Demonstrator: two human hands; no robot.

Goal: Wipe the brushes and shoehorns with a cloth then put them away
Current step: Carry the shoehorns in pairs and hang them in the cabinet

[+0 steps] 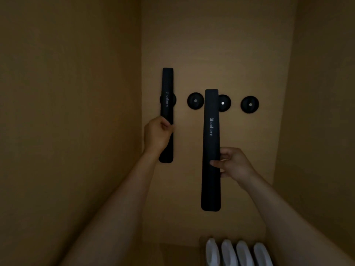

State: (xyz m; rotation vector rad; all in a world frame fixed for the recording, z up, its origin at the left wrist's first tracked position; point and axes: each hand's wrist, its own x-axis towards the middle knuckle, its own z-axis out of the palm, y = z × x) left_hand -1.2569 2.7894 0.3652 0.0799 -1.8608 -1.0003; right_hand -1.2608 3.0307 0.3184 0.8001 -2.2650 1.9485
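You face a tan wall (211, 45) in a dim alcove, with side walls at nine and three o'clock. Your left hand (156, 134), just left of centre, curls its grip round the left shoehorn (167, 89), a long black strip standing upright against the wall and lying over the leftmost of four round black wall mounts. Your right hand (233, 163), at about five o'clock from centre, pinches the right shoehorn (211, 131) by its right edge, fingertips on the front face; this strip is also upright, nearer to you, and its top covers part of the third mount (224, 103). The second mount (195, 100) shows between the two shoehorns, and the fourth mount (249, 104) sits apart at three o'clock. At six o'clock, along the bottom edge, four white slippers (236, 253) lie side by side.
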